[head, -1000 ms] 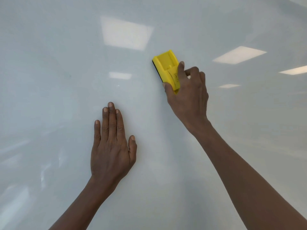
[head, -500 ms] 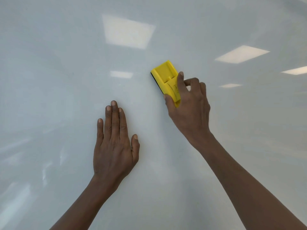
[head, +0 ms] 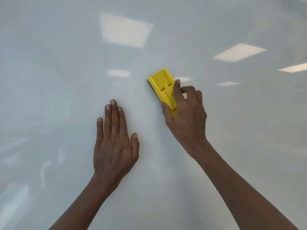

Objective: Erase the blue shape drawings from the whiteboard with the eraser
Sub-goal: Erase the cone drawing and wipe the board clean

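Observation:
A glossy whiteboard (head: 58, 97) fills the whole view; I see no blue drawing on it. My right hand (head: 186, 118) grips a yellow eraser (head: 162, 83) with a black felt underside, pressed against the board right of centre and tilted up to the left. The thumb lies on the eraser's left side, the index finger along its top. My left hand (head: 114, 143) lies flat on the board below and left of the eraser, fingers together and pointing up, holding nothing.
Ceiling lights reflect as bright rectangles (head: 124, 29) (head: 239, 52) on the upper board. Faint smears (head: 44, 170) show at the lower left. No edge or tray of the board is in view.
My right hand has slid the eraser down the board, slightly toward me. My left hand has stayed flat in nearly the same place.

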`<state>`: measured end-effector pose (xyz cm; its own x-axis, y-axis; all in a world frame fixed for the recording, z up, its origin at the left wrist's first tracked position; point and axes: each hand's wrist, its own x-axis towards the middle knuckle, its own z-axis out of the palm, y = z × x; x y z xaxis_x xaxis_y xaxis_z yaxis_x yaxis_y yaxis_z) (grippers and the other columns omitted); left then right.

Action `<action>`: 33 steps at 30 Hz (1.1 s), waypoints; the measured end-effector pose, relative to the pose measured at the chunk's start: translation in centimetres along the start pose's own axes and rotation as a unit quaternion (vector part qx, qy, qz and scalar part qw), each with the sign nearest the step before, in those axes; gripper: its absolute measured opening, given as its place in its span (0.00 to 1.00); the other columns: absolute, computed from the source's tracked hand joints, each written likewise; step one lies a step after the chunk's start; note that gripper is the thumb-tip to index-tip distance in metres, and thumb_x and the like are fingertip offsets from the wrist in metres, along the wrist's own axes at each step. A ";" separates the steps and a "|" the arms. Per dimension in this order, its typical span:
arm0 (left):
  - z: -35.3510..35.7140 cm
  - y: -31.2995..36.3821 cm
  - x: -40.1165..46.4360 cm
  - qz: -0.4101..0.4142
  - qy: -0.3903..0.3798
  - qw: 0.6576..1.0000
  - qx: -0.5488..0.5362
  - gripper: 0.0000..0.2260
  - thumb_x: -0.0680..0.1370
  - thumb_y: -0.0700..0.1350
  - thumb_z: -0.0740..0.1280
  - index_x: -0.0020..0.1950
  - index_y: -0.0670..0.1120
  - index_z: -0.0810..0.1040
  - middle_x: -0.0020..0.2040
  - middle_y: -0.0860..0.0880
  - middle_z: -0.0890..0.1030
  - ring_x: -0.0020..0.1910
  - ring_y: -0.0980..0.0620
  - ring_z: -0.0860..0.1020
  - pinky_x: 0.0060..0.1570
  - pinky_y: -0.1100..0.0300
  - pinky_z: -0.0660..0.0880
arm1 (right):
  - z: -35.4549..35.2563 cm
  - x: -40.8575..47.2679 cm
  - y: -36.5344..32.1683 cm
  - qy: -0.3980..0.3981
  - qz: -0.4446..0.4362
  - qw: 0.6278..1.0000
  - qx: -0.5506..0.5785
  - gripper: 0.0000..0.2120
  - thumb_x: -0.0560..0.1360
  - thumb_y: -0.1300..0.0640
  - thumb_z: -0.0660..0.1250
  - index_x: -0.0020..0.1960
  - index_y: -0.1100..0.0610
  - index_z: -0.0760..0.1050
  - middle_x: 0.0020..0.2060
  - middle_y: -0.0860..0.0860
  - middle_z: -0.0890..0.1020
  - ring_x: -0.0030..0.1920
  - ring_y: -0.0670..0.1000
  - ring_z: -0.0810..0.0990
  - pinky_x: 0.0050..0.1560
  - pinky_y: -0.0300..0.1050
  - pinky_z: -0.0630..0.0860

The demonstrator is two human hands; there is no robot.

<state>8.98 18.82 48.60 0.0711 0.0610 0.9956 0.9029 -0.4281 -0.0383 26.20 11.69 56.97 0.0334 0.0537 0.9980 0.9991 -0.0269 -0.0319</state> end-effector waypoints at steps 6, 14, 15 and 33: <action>0.0 0.0 0.0 0.003 -0.004 1.000 0.002 0.33 0.83 0.50 0.55 0.83 0.34 0.52 0.84 0.36 0.50 0.85 0.41 0.49 0.83 0.45 0.46 | -0.2 -0.4 2.2 0.004 0.042 0.999 0.001 0.30 0.75 0.47 0.68 0.73 0.58 0.68 0.55 0.56 0.75 0.53 0.56 0.70 0.35 0.48 0.72; 0.1 -0.1 -0.1 0.011 0.000 1.000 -0.004 0.33 0.83 0.49 0.55 0.83 0.34 0.51 0.84 0.36 0.50 0.84 0.40 0.49 0.83 0.45 0.46 | 0.1 0.1 -1.1 0.004 0.025 1.000 -0.008 0.30 0.76 0.47 0.66 0.73 0.60 0.67 0.56 0.57 0.76 0.52 0.59 0.72 0.38 0.51 0.74; 0.1 -0.1 -0.1 0.012 -0.001 1.000 -0.005 0.33 0.83 0.49 0.56 0.83 0.34 0.51 0.84 0.36 0.50 0.84 0.40 0.49 0.83 0.45 0.46 | 0.1 -0.5 -1.5 0.003 0.016 1.000 -0.009 0.30 0.76 0.47 0.66 0.73 0.60 0.68 0.56 0.56 0.77 0.51 0.58 0.72 0.37 0.50 0.74; -0.1 -2.2 -6.3 0.065 -0.045 0.997 -0.018 0.31 0.85 0.49 0.53 0.83 0.35 0.51 0.84 0.37 0.50 0.85 0.42 0.48 0.83 0.49 0.45 | -0.7 -12.5 -2.8 -0.062 -0.002 0.997 0.035 0.30 0.74 0.55 0.72 0.74 0.55 0.68 0.63 0.51 0.77 0.52 0.55 0.71 0.46 0.52 0.76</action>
<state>6.46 19.28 42.45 0.2265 0.0825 0.9705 0.8675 -0.4702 -0.1625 22.95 10.38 44.66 0.0281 0.1771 0.9838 0.9984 0.0433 -0.0363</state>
